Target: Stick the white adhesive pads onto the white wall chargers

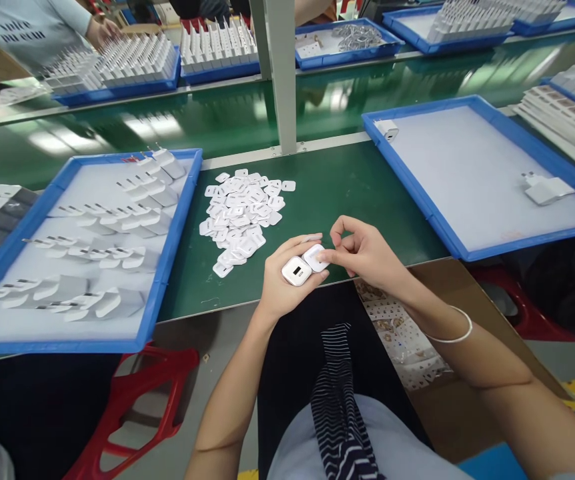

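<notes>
My left hand (281,283) grips two white charger plugs (303,267) side by side at the front edge of the green table (337,187). My right hand (362,252) pinches at the right-hand plug with thumb and forefinger; whether a small piece sits between the fingertips I cannot tell. A pile of small white flat pieces (241,215) lies on the table just left of my hands.
A blue tray (167,267) at left holds several white chargers in rows. A blue tray (417,193) at right holds two chargers (545,189). A cardboard box (467,280) with printed sheets sits below right. Another person (32,27) works across the conveyor. A post (282,73) stands behind.
</notes>
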Demonstrator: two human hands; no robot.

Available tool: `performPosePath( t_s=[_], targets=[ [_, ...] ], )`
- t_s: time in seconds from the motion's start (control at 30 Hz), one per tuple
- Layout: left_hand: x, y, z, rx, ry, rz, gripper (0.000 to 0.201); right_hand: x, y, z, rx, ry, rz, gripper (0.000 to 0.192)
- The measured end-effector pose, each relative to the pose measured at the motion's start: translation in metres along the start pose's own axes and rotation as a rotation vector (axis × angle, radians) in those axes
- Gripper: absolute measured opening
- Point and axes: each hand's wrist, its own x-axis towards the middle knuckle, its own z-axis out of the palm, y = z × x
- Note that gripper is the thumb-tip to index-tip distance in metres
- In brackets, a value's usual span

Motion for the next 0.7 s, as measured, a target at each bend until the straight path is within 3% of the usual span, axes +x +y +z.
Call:
performPosePath(
  t_s=[0.27, 0.37, 0.53, 0.7],
  targets=[
    [-0.001, 0.000, -0.004, -0.152, -0.057, -0.036, 0.042, 0.004, 0.024, -0.001, 0.238, 0.003, -0.177, 0.020],
    [-0.001, 0.000, -0.005, -0.195, -0.067, -0.047, 0.039, 0.008, 0.023, -0.008, 0.140, 0.005, -0.274, 0.019],
    [-0.004, -0.001, -0.006, -0.162, -0.066, -0.061, 0.039, 0.009, 0.018, -0.014, -0.226, -0.013, -0.462, 0.009],
    [-0.003, -0.001, -0.003, -0.097, -0.109, -0.023, 0.040, 0.008, 0.012, -0.014, -0.269, 0.044, -0.390, 0.010]
  ],
)
